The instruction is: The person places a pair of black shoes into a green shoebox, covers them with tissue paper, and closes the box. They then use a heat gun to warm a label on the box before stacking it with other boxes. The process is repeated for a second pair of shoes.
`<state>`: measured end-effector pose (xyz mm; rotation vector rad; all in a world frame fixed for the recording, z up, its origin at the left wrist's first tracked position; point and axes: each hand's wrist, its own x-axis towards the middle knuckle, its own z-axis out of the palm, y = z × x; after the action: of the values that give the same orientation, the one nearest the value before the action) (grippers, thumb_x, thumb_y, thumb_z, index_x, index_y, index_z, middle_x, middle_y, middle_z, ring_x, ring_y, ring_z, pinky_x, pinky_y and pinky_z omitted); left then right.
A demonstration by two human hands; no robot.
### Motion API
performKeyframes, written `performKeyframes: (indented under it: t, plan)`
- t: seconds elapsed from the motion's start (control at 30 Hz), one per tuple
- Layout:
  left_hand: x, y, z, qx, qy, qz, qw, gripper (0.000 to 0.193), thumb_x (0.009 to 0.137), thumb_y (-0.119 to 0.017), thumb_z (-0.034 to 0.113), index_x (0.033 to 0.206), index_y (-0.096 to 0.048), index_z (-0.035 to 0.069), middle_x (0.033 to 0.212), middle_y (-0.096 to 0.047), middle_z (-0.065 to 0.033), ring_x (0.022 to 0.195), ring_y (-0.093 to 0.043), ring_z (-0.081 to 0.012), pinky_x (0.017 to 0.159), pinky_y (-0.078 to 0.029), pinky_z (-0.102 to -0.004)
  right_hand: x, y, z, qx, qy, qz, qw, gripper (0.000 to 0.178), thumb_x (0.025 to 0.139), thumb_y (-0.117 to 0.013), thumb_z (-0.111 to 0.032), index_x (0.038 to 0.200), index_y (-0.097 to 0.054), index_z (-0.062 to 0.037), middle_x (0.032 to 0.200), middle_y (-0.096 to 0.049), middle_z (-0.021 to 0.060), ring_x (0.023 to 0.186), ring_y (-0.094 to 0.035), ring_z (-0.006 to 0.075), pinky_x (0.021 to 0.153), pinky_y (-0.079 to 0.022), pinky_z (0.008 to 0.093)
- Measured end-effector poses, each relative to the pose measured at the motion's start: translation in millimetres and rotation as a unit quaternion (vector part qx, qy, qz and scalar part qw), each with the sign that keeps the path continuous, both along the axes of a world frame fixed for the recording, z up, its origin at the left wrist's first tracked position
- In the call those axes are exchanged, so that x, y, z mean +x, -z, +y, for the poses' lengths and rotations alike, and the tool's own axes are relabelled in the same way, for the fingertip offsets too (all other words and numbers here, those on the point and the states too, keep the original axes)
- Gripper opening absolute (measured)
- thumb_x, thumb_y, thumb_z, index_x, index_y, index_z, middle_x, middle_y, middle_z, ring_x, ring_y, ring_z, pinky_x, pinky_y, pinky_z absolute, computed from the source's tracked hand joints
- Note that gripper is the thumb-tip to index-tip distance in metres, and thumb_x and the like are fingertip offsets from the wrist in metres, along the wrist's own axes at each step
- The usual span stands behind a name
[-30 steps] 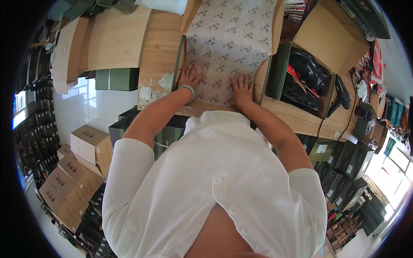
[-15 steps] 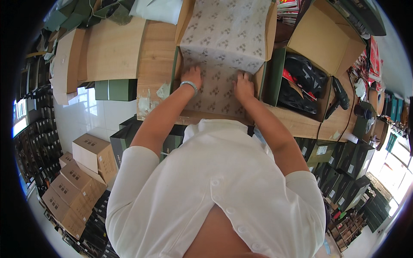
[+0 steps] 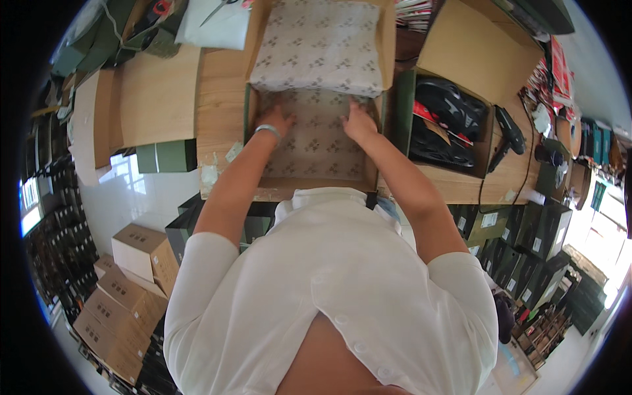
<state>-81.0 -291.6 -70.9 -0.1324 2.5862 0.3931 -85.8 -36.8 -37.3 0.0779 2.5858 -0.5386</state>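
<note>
In front of me is an open shoebox [image 3: 309, 184], lined with pale patterned tissue paper [image 3: 313, 148]. A further stretch of the paper [image 3: 316, 49] lies over the raised lid [image 3: 388, 49] at the far side. My left hand [image 3: 276, 120], with a bracelet at the wrist, rests inside the box near its left wall, fingers spread on the paper. Near the right wall my right hand [image 3: 360, 123] touches the paper with its fingers stretched out and thumb apart. Some fingertips are hard to make out against the pattern. Neither hand holds anything.
To the right, another open box [image 3: 411, 85] holds black shoes [image 3: 451, 112] with red parts. Beside it lies a black hair-dryer-shaped tool [image 3: 508, 138] with a cord. An open cardboard lid [image 3: 158, 99] and green box [image 3: 168, 157] are at left. Scissors [image 3: 214, 12] lie farther back.
The view has shifted, so the table sits farther left and lower. Both hands remain inside the box. The paper's fold at the far edge hangs less over the box and runs straighter.
</note>
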Motion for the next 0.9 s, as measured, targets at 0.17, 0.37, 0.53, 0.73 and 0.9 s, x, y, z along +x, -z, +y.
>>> performKeyframes:
  t: [0.17,0.37,0.53,0.73,0.9]
  plan:
    - [35.9,-100.6,-6.0,0.224,-0.105,0.045,0.968,0.051,0.095,-0.051,0.029,0.142,-0.039,0.010,0.106,-0.065,-0.0207,0.100,-0.062,-0.0348,0.088,-0.048,-0.0442,33.9,-96.4,65.3,-0.248,0.176,0.213,0.929,0.042,0.090,-0.063,-0.017,0.128,-0.051,-0.0054,0.109,-0.062,0.0170,0.089,-0.065,0.0224,0.078,-0.053,0.0324]
    - [102.2,-132.7,-22.4,0.170,-0.039,0.277,0.945,0.034,0.091,-0.054,0.015,0.125,-0.056,0.009,0.117,-0.059,-0.0157,0.112,-0.053,-0.0346,0.096,-0.039,-0.0451,19.9,-90.0,257.1,0.182,0.208,0.209,0.938,0.079,0.076,-0.077,-0.036,0.140,-0.037,-0.0133,0.136,-0.043,0.0203,0.121,-0.048,0.0382,0.096,-0.045,0.0458]
    - [125.1,-100.5,-18.7,0.054,0.005,0.360,0.931,0.032,0.090,-0.055,0.015,0.122,-0.059,0.011,0.125,-0.055,-0.0131,0.129,-0.040,-0.0348,0.104,-0.031,-0.0457,-10.3,-49.9,311.5,0.057,0.468,0.007,0.882,0.091,0.072,-0.077,-0.054,0.141,-0.032,-0.0145,0.142,-0.035,0.0215,0.130,-0.038,0.0373,0.100,-0.041,0.0504]
    - [129.9,-98.7,-10.5,0.010,0.001,0.344,0.939,0.030,0.090,-0.055,0.016,0.119,-0.060,0.012,0.125,-0.056,-0.0101,0.131,-0.038,-0.0354,0.107,-0.032,-0.0469,-15.3,-15.7,324.2,-0.495,0.718,-0.049,0.486,0.068,0.080,-0.069,-0.054,0.127,-0.045,-0.0114,0.126,-0.049,0.0173,0.109,-0.052,0.0340,0.095,-0.042,0.0605]
    - [127.8,-103.0,-7.1,-0.013,0.005,0.327,0.945,0.028,0.089,-0.056,0.016,0.115,-0.062,0.011,0.124,-0.057,-0.0079,0.132,-0.036,-0.0356,0.108,-0.033,-0.0455,-13.4,-8.9,329.2,-0.582,0.657,0.038,0.478,0.046,0.089,-0.067,-0.033,0.126,-0.050,-0.0107,0.128,-0.053,0.0090,0.117,-0.050,0.0329,0.103,-0.038,0.0580]
